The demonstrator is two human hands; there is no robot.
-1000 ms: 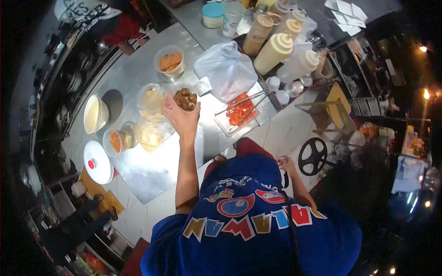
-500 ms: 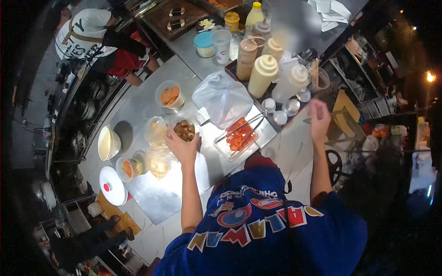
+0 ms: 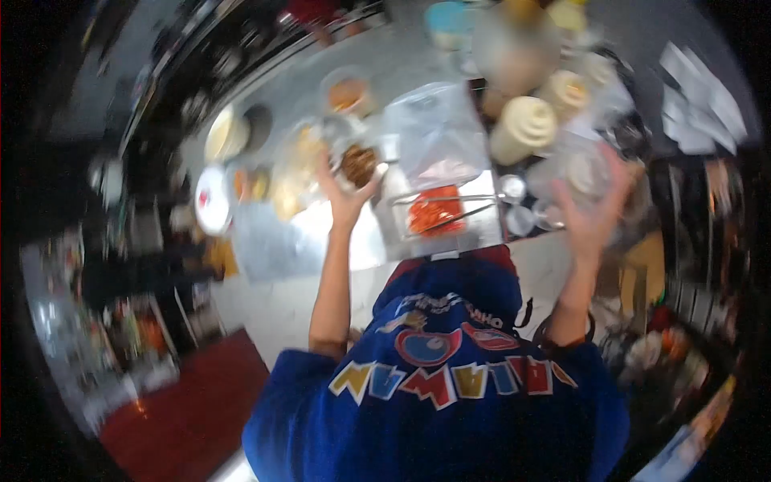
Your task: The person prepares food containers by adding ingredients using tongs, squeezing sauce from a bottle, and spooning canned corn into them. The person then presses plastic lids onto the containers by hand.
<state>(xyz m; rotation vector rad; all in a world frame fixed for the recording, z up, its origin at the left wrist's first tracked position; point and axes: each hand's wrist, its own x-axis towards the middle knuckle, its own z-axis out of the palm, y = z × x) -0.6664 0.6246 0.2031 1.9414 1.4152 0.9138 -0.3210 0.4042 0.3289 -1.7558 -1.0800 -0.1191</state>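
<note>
My left hand (image 3: 345, 198) curls its thumb and fingers round a small cup of brown chopped food (image 3: 359, 165) on the metal counter. Over the sauce tray at the right, my right hand (image 3: 590, 217) is blurred, thumb and fingers spread on either side of a clear squeeze bottle with a whitish cap (image 3: 588, 173); contact is unclear. Between my hands lie a metal tray of red food (image 3: 436, 212) with tongs across it and a white plastic bag (image 3: 438, 132). Left of the cup is a pale filled bag (image 3: 287, 197).
Cream squeeze bottles (image 3: 524, 130) and small lidded jars (image 3: 512, 189) crowd the right side. Further back stands a tub of orange food (image 3: 347, 95). A cream bowl (image 3: 226, 135) and a round white lid (image 3: 213, 199) sit at the left. White papers (image 3: 699, 100) lie at the far right.
The view has turned and blurred. My right hand has moved from beside the sauce tray to around the clear squeeze bottle. My left hand stays at the cup.
</note>
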